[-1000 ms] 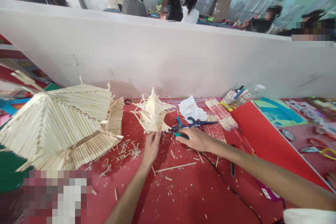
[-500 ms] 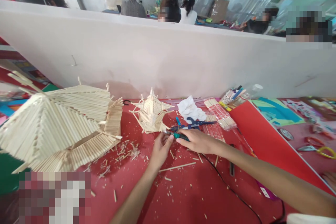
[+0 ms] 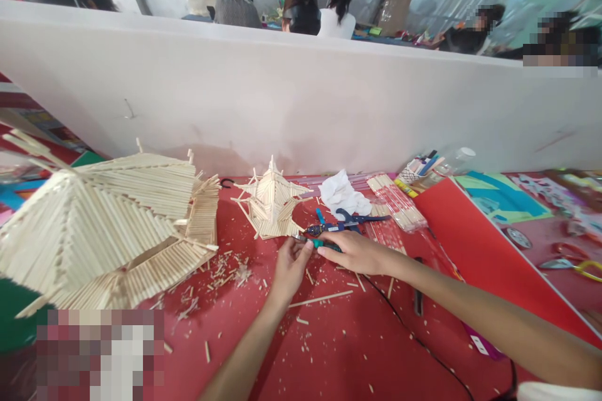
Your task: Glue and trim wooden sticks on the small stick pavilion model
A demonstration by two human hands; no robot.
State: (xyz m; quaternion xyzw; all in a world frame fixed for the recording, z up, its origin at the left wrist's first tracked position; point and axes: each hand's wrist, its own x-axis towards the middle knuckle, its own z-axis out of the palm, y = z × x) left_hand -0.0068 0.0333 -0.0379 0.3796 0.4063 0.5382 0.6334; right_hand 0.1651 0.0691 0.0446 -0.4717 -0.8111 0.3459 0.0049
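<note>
My right hand point(image 3: 350, 252) is closed around pliers point(image 3: 320, 243) with teal and dark handles, their metal jaws pointing left. My left hand point(image 3: 290, 265) is pinched at the jaws; whatever small piece lies between its fingertips is hidden. Just behind both hands stands a small tiered roof model point(image 3: 273, 200) made of pale wooden sticks. Beyond my right hand lies a dark blue tool point(image 3: 350, 220), perhaps a glue gun. A loose stick point(image 3: 321, 299) rests on the red table in front of my hands.
A large stick-built roof model point(image 3: 126, 200) fills the left side. Stick offcuts point(image 3: 230, 272) litter the table point(image 3: 329, 363). White crumpled tissue point(image 3: 343, 193), packed sticks point(image 3: 397, 200), a red board point(image 3: 470, 238), scissors point(image 3: 559, 265) and a black cord point(image 3: 399, 319) lie rightward. A white partition point(image 3: 301, 94) stands behind.
The view has shifted slightly. Both hands stay at almost the same place beside the small model, with the pliers still in my right hand.
</note>
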